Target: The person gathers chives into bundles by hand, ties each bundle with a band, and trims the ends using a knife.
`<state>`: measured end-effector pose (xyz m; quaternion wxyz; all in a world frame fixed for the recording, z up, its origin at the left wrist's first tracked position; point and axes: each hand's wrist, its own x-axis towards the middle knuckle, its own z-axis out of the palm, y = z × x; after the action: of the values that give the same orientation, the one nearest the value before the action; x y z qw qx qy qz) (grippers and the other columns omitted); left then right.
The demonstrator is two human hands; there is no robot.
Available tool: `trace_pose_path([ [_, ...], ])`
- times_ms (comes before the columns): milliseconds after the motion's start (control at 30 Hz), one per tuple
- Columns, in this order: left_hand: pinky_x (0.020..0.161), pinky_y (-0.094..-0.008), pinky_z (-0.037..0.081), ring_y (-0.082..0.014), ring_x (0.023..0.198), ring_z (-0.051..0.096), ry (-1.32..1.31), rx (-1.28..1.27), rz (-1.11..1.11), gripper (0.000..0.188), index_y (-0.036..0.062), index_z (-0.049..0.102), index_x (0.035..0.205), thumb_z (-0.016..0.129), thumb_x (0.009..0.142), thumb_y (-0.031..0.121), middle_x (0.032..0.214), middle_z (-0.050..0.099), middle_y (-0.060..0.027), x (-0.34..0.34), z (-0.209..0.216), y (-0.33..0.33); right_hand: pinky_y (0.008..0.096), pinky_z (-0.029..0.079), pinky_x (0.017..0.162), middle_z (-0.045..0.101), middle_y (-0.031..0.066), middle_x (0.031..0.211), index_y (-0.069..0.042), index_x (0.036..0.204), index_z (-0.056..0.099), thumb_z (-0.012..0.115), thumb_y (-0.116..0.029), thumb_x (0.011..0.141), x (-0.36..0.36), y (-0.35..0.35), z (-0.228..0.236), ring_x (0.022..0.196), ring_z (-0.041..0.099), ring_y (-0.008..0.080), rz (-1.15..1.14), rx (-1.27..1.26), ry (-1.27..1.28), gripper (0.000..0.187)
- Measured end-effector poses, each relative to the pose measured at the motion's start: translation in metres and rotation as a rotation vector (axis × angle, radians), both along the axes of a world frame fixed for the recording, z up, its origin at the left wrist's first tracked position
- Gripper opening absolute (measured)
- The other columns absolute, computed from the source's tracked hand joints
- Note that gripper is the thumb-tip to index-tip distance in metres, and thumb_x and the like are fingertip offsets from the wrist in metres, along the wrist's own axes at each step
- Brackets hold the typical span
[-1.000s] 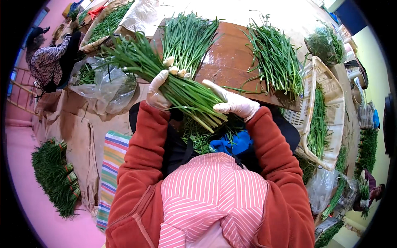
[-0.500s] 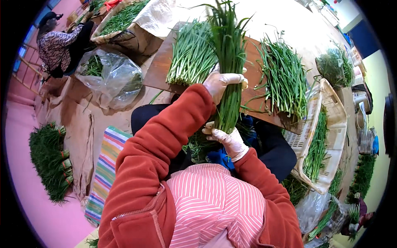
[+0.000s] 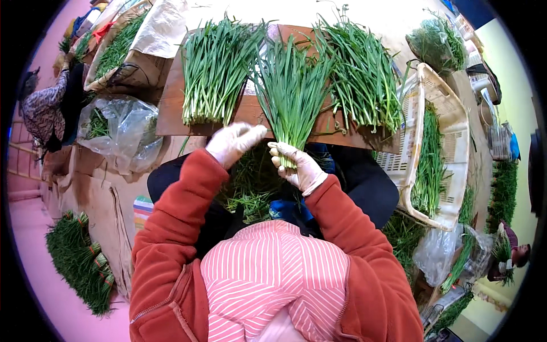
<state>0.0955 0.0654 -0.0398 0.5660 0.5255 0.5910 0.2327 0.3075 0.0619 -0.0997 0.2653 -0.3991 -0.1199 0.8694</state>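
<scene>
My right hand (image 3: 296, 165), in a pale thin glove, is closed round the base of a bunch of garlic chives (image 3: 290, 97). The green leaves fan out away from me over the brown board (image 3: 168, 117). Left of that bunch's base is my gloved left hand (image 3: 235, 142), its fingers drawn together; whatever they pinch, if anything, is too small to make out. On the board lie two piles: a left pile of chives (image 3: 213, 74), pale stem ends toward me, and a right pile of chives (image 3: 367, 80).
To the right stands a cream plastic crate (image 3: 456, 125) with chives inside. A clear plastic bag (image 3: 134, 131) and a co-worker (image 3: 45, 108) are at the left. Tied bundles (image 3: 77, 256) lie on the pink floor. Loose green scraps (image 3: 248, 188) gather between my legs.
The bunch has come down from upright onto the board and its leaves have spread. My left hand has let go of its middle and moved left; my right hand still grips the base.
</scene>
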Motion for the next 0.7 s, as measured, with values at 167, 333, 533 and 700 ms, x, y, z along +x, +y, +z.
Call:
trace_pose_path([
  [167, 0.085, -0.0345, 0.045, -0.0195, 0.100, 0.056, -0.682, -0.624, -0.019, 0.068, 0.0089, 0.047, 0.126, 0.043, 0.086, 0.063, 0.112, 0.058, -0.0050, 0.034, -0.053, -0.021, 0.0263, 0.054, 0.067, 0.064, 0.0047, 0.101, -0.007, 0.113, 0.057, 0.058, -0.024, 0.090, 0.004, -0.007, 0.012, 0.084, 0.065, 0.0163, 0.101, 0.003, 0.149, 0.029],
  [333, 0.082, -0.0334, 0.048, -0.0194, 0.100, 0.057, -1.045, -0.626, -0.202, 0.064, 0.0088, 0.042, 0.132, 0.056, 0.086, 0.050, 0.115, 0.058, -0.0101, 0.039, -0.079, -0.028, 0.0255, 0.052, 0.064, 0.065, 0.0093, 0.101, -0.005, 0.110, 0.057, 0.060, -0.029, 0.088, 0.014, -0.015, 0.014, 0.087, 0.065, 0.0195, 0.425, 0.051, 0.083, 0.032],
  [533, 0.091, -0.0427, 0.045, -0.0252, 0.111, 0.054, -1.137, -0.638, -0.048, 0.062, 0.0042, 0.040, 0.134, 0.066, 0.080, 0.023, 0.128, 0.051, -0.0135, 0.059, -0.083, -0.035, 0.0267, 0.049, 0.055, 0.066, 0.0093, 0.086, -0.006, 0.102, 0.057, 0.053, -0.035, 0.092, 0.010, -0.019, -0.001, 0.071, 0.066, 0.0195, 0.610, 0.073, 0.160, 0.031],
  [700, 0.085, -0.0434, 0.049, -0.0268, 0.098, 0.061, -0.996, -0.411, 0.054, 0.046, 0.0008, 0.054, 0.119, 0.068, 0.078, 0.019, 0.110, 0.062, -0.0139, 0.056, -0.066, -0.029, 0.0265, 0.047, 0.052, 0.066, 0.0101, 0.076, -0.004, 0.101, 0.057, 0.053, -0.050, 0.088, 0.013, -0.020, 0.026, 0.064, 0.065, 0.0196, 0.879, 0.133, -0.205, 0.048],
])
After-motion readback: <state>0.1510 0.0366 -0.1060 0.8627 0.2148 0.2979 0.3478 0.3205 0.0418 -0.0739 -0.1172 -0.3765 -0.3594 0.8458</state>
